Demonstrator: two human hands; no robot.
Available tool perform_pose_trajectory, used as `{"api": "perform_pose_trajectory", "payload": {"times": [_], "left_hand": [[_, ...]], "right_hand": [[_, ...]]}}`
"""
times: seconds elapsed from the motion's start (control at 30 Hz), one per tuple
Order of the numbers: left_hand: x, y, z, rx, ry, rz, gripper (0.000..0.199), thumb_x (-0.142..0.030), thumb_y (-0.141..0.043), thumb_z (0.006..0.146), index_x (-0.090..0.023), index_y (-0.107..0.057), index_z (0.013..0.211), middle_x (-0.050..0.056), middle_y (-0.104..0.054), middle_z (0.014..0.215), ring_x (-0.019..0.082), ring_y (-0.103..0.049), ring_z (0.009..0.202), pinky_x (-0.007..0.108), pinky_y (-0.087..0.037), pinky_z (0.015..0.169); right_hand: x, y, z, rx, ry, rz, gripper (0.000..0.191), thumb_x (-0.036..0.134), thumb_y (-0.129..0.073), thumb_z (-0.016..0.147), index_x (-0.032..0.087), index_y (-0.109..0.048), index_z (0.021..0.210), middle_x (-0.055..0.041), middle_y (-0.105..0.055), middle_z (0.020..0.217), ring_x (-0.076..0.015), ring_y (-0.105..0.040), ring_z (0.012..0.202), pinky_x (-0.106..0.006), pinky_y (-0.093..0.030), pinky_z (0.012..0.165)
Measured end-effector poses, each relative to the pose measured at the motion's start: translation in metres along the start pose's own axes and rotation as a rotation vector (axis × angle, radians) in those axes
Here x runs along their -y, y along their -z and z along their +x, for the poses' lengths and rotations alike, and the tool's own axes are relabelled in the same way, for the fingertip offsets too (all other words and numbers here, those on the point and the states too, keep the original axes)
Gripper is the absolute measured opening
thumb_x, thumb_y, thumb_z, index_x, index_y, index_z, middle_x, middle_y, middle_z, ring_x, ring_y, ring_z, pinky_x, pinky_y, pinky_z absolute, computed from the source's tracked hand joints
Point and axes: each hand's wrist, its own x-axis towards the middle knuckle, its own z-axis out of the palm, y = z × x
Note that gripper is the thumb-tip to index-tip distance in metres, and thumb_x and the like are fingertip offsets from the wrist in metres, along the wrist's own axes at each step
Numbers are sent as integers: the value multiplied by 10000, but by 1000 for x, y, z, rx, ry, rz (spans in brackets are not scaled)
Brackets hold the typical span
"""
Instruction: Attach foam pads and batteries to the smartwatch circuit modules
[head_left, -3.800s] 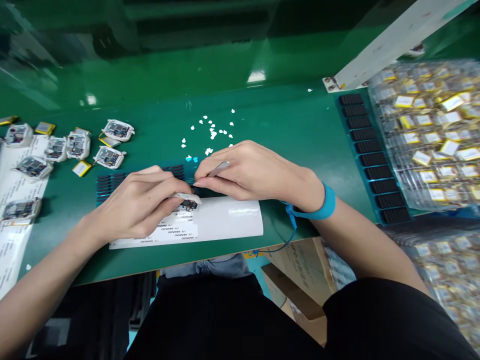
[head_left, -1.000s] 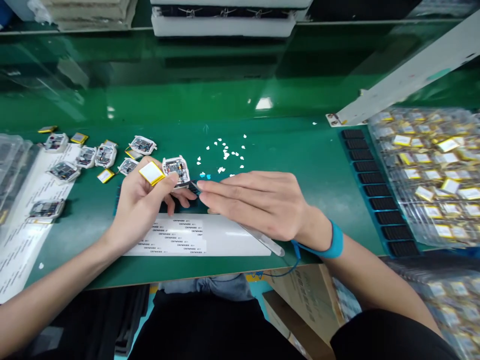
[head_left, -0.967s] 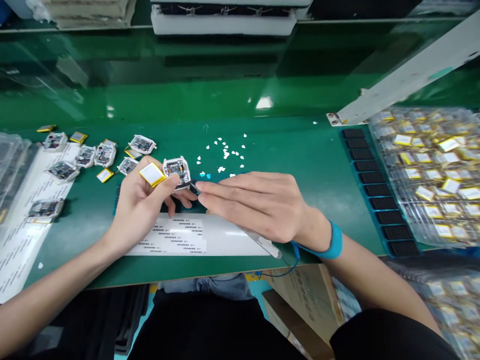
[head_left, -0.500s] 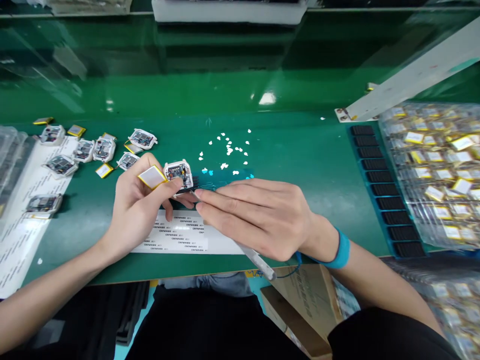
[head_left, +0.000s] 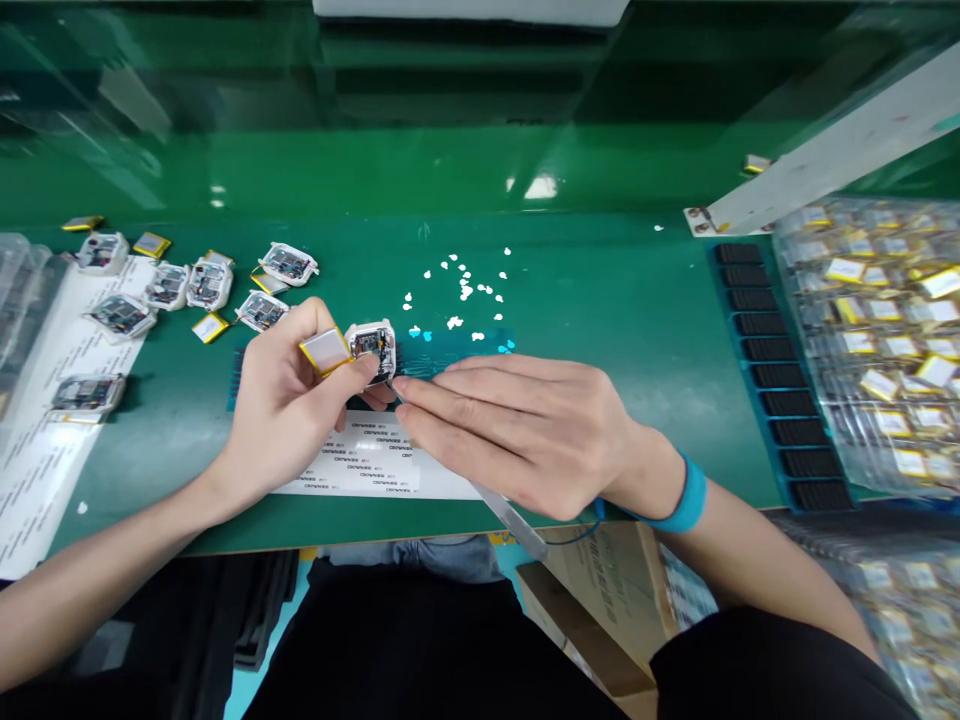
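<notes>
My left hand holds a small white-cased electronic module with its circuit board showing. A flat silver-and-yellow pouch battery sits between that hand's thumb and fingers, right beside the module. My right hand grips steel tweezers, whose tip meets the module's lower edge. The tweezers' shank is mostly hidden under my fingers. A printed white label sheet lies beneath both hands.
Several similar modules and loose batteries lie on a printed paper strip at left. White flecks dot the green bench. A blue tray of black foam strips and clear trays of batteries stand at right.
The battery has come closer to the module, and my left hand has raised both above the label sheet. The tweezers now point up to the module. The view has tilted slightly downward.
</notes>
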Motion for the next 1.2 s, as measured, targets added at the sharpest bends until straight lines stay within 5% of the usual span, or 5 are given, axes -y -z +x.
{"api": "perform_pose_trajectory", "payload": {"times": [0.2, 0.33, 0.57, 0.83, 1.2], "left_hand": [[0, 0, -1, 6, -2, 13, 319, -228, -751, 793, -221, -460, 662, -72, -498, 521, 96, -511, 375, 238, -375, 322], [-3, -2, -3, -6, -41, -42, 268, -238, -782, 775, -220, -517, 737, -70, -536, 575, 105, -558, 431, 224, -502, 370], [0, -5, -2, -53, -250, -19, 125, -131, -715, 822, -192, -606, 816, -55, -633, 626, 70, -579, 465, 149, -491, 415], [-3, -3, -2, -23, -154, -66, 158, -150, -721, 844, -224, -587, 802, -71, -615, 584, 86, -582, 425, 179, -522, 424], [4, 6, 12, 95, 5, -101, 227, -320, -760, 844, -196, -571, 867, 27, -751, 695, 192, -730, 595, 292, -613, 542]], "right_hand": [[0, 0, -1, 21, 0, -19, 162, 162, -585, 973, 142, -706, 1080, -69, -744, 1153, -139, -727, 963, -262, -630, 881], [-1, 1, -1, 14, -38, 3, 168, 170, -573, 983, 164, -708, 1082, -68, -737, 1173, -137, -721, 978, -247, -627, 852], [1, 4, -2, -52, -178, 142, 198, 172, -647, 951, 112, -673, 1138, -82, -719, 1196, -165, -735, 968, -273, -629, 746], [4, 1, 1, -82, -343, 315, 164, 142, -636, 956, 169, -677, 1113, -43, -733, 1176, -143, -728, 1007, -261, -642, 824], [-5, -11, -5, -195, -188, 111, 225, 128, -681, 916, 98, -672, 1139, -103, -725, 1179, -178, -741, 944, -303, -662, 798]]}}
